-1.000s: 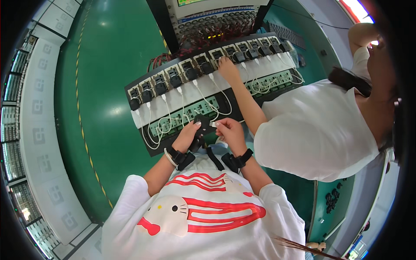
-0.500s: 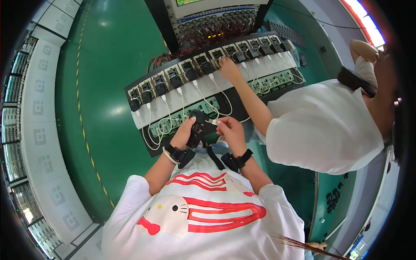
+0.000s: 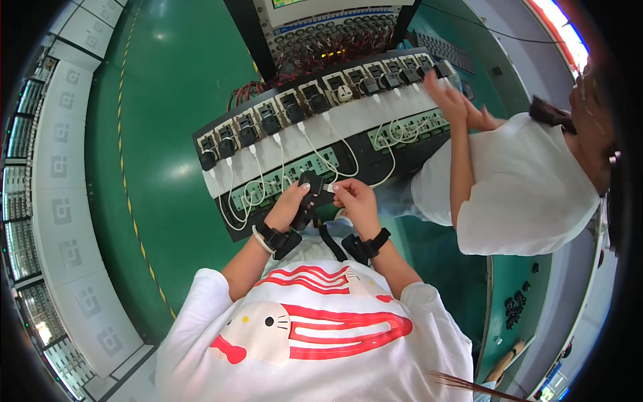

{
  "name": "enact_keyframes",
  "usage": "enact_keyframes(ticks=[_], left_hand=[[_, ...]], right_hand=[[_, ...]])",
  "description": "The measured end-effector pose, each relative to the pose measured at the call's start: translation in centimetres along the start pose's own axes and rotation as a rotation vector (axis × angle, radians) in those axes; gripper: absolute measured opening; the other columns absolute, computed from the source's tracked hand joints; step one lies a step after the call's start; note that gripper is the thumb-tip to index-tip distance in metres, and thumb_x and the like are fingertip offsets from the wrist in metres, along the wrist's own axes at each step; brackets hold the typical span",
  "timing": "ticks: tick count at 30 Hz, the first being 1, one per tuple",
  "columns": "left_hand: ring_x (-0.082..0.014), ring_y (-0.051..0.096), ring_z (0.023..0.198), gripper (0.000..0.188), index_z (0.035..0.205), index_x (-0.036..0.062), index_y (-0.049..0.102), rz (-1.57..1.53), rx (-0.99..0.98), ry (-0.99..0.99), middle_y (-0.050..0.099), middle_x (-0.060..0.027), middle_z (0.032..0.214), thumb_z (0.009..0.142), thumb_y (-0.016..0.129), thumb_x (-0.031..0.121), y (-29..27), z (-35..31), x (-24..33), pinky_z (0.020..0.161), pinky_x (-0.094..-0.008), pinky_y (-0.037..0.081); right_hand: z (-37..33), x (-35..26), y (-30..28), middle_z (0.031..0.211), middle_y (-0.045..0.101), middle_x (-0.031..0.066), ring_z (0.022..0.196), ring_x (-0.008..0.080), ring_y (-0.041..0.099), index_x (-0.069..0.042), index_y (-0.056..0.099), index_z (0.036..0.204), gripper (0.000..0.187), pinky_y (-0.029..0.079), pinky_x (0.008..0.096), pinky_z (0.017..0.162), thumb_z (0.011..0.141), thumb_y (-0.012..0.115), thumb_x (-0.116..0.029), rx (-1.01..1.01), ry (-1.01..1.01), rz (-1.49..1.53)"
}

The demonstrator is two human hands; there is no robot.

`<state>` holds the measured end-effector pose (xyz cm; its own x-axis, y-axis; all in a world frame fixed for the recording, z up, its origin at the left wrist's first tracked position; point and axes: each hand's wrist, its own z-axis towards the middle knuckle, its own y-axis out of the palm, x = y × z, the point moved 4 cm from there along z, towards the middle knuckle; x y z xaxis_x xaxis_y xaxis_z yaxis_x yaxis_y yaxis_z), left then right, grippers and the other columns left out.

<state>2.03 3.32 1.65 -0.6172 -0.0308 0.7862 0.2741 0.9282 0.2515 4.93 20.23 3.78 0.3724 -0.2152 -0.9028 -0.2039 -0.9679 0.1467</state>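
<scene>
My left hand point(image 3: 288, 206) is closed round black power adapters point(image 3: 310, 181), held above the front edge of the test bench. Between the fingertips of my right hand point(image 3: 358, 202) is a white USB cable plug point(image 3: 329, 188). Its metal end meets the upper adapter's side; how far it sits inside is too small to tell. More black plug-shaped pieces show below my left fingers, partly hidden. Just ahead of my hands lies a green socket strip point(image 3: 301, 167) with white cables looping over it.
Across the bench runs a row of sockets holding black adapters point(image 3: 270, 122); one holds a white-faced plug point(image 3: 344, 94). A rack with red wires point(image 3: 335, 47) stands behind. At right, a co-worker's hands point(image 3: 452, 104) hover over the bench. Beyond are a keyboard point(image 3: 442, 50) and loose black adapters point(image 3: 514, 309).
The USB plug and the upper adapter have come closer together. The co-worker's hand has left the middle socket and moved right, uncovering the white-faced plug.
</scene>
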Motion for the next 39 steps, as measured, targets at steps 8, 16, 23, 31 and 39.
enact_keyframes(ticks=[8, 16, 23, 31, 39], left_hand=[[-0.0095, 0.05, 0.069, 0.031, 0.099, 0.0052, 0.053, 0.041, 0.002, 0.018, 0.057, -0.0013, 0.083, 0.092, 0.043, 0.033, 0.1, 0.0, -0.6, 0.064, -0.0241, 0.042], [-0.0102, 0.054, 0.069, 0.035, 0.093, 0.0035, 0.058, 0.009, 0.013, 0.026, 0.061, -0.0031, 0.081, 0.094, 0.042, 0.035, 0.5, -0.2, -0.6, 0.066, -0.0252, 0.045], [-0.0114, 0.055, 0.066, 0.036, 0.096, 0.0031, 0.056, -0.048, -0.021, -0.012, 0.06, -0.0038, 0.081, 0.093, 0.043, 0.036, 1.0, 0.2, -1.2, 0.06, -0.0254, 0.047], [-0.01, 0.054, 0.068, 0.039, 0.099, 0.0046, 0.059, 0.035, -0.107, -0.03, 0.061, -0.0027, 0.082, 0.091, 0.043, 0.039, 1.4, 0.7, -1.6, 0.06, -0.0247, 0.044], [-0.0109, 0.053, 0.065, 0.036, 0.099, 0.0056, 0.057, 0.057, -0.077, -0.065, 0.059, -0.0025, 0.08, 0.091, 0.042, 0.037, 2.3, 0.5, -1.0, 0.058, -0.0247, 0.043]], right_hand=[[-0.4, 0.0, 0.0, 0.073, 0.061, 0.0007, 0.062, 0.0063, 0.057, -0.001, 0.063, 0.092, 0.018, 0.044, 0.0185, 0.055, 0.087, 0.061, -0.018, -0.011, 0.007, -0.005], [-0.9, -0.2, 0.2, 0.07, 0.059, -0.0005, 0.062, 0.0061, 0.057, -0.001, 0.063, 0.091, 0.018, 0.043, 0.0183, 0.054, 0.087, 0.061, -0.018, 0.018, -0.006, -0.008], [-0.8, 0.1, -0.4, 0.069, 0.059, -0.0003, 0.06, 0.0062, 0.056, 0.0, 0.063, 0.09, 0.016, 0.043, 0.0187, 0.054, 0.087, 0.06, -0.015, 0.058, -0.028, -0.039], [-0.7, 0.9, -1.0, 0.071, 0.06, 0.0023, 0.063, 0.0076, 0.057, 0.0, 0.062, 0.087, 0.013, 0.046, 0.022, 0.054, 0.085, 0.06, -0.012, 0.095, -0.078, -0.043], [-1.2, -0.1, -1.5, 0.068, 0.058, 0.0012, 0.058, 0.0072, 0.054, 0.0, 0.06, 0.083, 0.015, 0.045, 0.0222, 0.054, 0.085, 0.061, -0.014, 0.021, -0.105, -0.028]])
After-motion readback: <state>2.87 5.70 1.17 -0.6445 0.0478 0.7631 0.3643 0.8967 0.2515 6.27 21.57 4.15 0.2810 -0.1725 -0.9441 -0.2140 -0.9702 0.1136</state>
